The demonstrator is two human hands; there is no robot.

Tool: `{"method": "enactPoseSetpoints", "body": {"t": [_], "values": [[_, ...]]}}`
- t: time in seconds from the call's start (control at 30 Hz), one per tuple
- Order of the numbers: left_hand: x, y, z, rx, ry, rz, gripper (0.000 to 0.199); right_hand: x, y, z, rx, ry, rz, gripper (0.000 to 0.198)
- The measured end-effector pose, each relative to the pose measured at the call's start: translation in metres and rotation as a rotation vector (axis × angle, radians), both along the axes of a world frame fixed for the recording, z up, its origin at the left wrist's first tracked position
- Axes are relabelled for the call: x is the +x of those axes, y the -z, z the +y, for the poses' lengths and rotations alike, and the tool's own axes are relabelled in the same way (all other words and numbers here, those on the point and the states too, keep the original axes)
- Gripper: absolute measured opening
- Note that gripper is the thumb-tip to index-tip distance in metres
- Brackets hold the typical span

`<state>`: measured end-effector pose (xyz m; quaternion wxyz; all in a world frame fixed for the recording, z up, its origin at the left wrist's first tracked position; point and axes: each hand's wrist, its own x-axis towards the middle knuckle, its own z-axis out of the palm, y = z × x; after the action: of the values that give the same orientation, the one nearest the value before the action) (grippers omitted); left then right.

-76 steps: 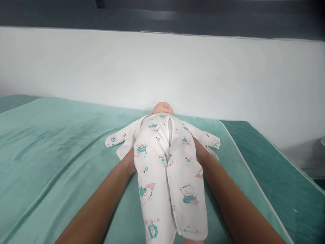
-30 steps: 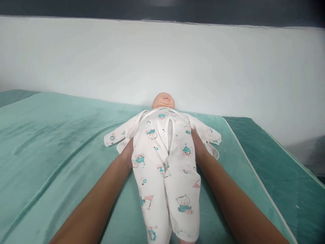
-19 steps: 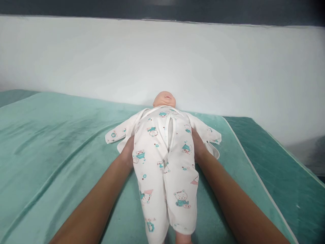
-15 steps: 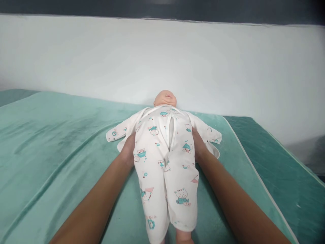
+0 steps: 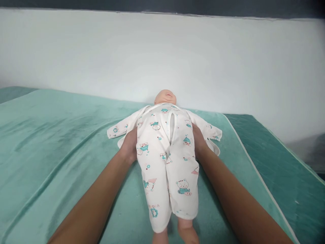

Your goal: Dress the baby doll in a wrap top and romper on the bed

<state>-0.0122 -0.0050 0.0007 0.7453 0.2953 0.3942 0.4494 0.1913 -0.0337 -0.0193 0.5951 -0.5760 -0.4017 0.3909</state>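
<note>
A baby doll (image 5: 165, 97) lies on its back, head at the far end and bare feet towards me. White printed trousers (image 5: 157, 162) cover its legs and reach high up the body, with a slit at the crotch. Its white long-sleeved top (image 5: 122, 126) is spread out to both sides. At the left side of the trousers is my left hand (image 5: 130, 144); against the right side, at about the same height, is my right hand (image 5: 199, 140). The fingers of both hands are hidden behind the doll's sides, so their grip does not show.
Beneath the doll lies a light green cloth (image 5: 63, 142) with folds on the left. Darker green fabric (image 5: 286, 162) shows beyond its right edge. A white wall (image 5: 162, 54) stands close behind the doll's head, with a dark band along the top.
The view has shifted slightly, and more of the doll's lower legs shows at the bottom. My left hand sits slightly farther up the picture. Both hands stay at the doll's sides.
</note>
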Motion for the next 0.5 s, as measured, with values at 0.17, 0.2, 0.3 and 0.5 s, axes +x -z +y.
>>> {"method": "enactPoseSetpoints", "body": {"t": [0.17, 0.2, 0.3, 0.5], "values": [[-0.002, 0.006, 0.004, 0.022, -0.034, 0.02, 0.022, 0.004, 0.001, 0.001, 0.012, 0.041, -0.102, 0.017], [-0.003, 0.006, 0.005, 0.011, -0.046, 0.027, 0.022, 0.004, 0.001, 0.001, 0.016, 0.043, -0.115, 0.018], [-0.004, 0.008, 0.01, -0.05, -0.054, 0.047, 0.022, 0.005, 0.0, 0.002, 0.018, 0.012, -0.122, 0.022], [-0.004, 0.01, 0.013, 0.004, -0.068, 0.142, 0.027, 0.005, -0.001, 0.002, 0.033, -0.046, -0.14, 0.022]]}}
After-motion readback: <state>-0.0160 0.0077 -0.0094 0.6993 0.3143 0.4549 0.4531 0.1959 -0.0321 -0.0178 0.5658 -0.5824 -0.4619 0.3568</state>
